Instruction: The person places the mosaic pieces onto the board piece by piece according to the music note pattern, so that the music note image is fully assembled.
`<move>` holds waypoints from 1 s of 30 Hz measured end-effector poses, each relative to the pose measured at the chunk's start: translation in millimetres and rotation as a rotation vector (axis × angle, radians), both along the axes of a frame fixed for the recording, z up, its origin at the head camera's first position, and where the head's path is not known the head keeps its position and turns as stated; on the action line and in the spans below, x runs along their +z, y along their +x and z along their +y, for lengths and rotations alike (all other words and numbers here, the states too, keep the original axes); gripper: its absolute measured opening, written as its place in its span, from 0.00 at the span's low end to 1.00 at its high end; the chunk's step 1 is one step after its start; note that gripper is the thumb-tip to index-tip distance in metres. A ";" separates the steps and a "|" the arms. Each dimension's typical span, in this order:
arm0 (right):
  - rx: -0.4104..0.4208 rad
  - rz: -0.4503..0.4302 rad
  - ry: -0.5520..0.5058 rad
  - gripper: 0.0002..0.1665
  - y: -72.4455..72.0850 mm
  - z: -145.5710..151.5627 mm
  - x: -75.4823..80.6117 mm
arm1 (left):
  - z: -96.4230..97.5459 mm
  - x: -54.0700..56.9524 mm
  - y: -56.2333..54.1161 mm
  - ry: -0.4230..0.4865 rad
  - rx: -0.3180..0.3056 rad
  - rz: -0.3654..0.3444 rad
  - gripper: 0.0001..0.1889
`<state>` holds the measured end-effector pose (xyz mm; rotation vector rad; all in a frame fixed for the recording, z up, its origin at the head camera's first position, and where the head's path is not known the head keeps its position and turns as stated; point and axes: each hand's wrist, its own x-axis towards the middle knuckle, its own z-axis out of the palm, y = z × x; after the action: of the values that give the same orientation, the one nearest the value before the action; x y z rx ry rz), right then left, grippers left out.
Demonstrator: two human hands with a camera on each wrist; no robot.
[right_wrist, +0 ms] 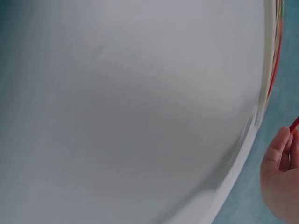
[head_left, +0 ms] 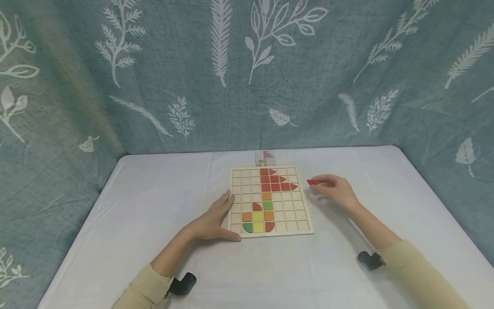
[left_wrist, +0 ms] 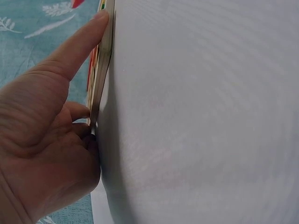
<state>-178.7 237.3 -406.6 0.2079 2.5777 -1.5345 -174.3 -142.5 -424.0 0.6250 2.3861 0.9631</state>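
A square pale wooden grid board (head_left: pixel 293 214) lies on the table, with red, orange, yellow and green tiles set in several of its cells. My left hand (head_left: pixel 212 221) rests at the board's near left corner, fingers along the left side and thumb straight on the front edge. In the left wrist view the thumb of the left hand (left_wrist: pixel 46 107) lies against the board's rim (left_wrist: pixel 106 42). Just off the board's right side, my right hand (head_left: pixel 336 189) pinches a small red pointed tile (head_left: pixel 311 182) between thumb and fingertips. The right wrist view shows the right hand (right_wrist: pixel 282 177) at its edge.
Behind the board stands a small pattern card (head_left: pixel 264 158) with a printed coloured design. A white cloth (head_left: pixel 166 184) covers the table, and a blue-green leaf-print curtain (head_left: pixel 231 107) hangs behind and at both sides. Black cameras (head_left: pixel 183 284) sit at both wrists.
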 end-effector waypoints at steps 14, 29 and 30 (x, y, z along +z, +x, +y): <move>0.228 0.021 -0.014 0.20 -2.9 -85.0 -3.8 | 0.8 -1.2 0.3 -0.004 0.000 0.000 0.64; 0.593 0.227 0.196 0.11 -14.9 -138.8 -10.8 | -0.3 -0.6 2.5 -0.006 -0.006 0.002 0.63; 0.602 0.228 0.196 0.11 -15.1 -140.2 -11.5 | -0.2 -0.8 2.8 -0.004 -0.006 0.001 0.63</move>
<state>-193.8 97.1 -418.1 -0.6991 2.5960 -1.1345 -171.5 -142.7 -424.8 0.6310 2.3854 0.9561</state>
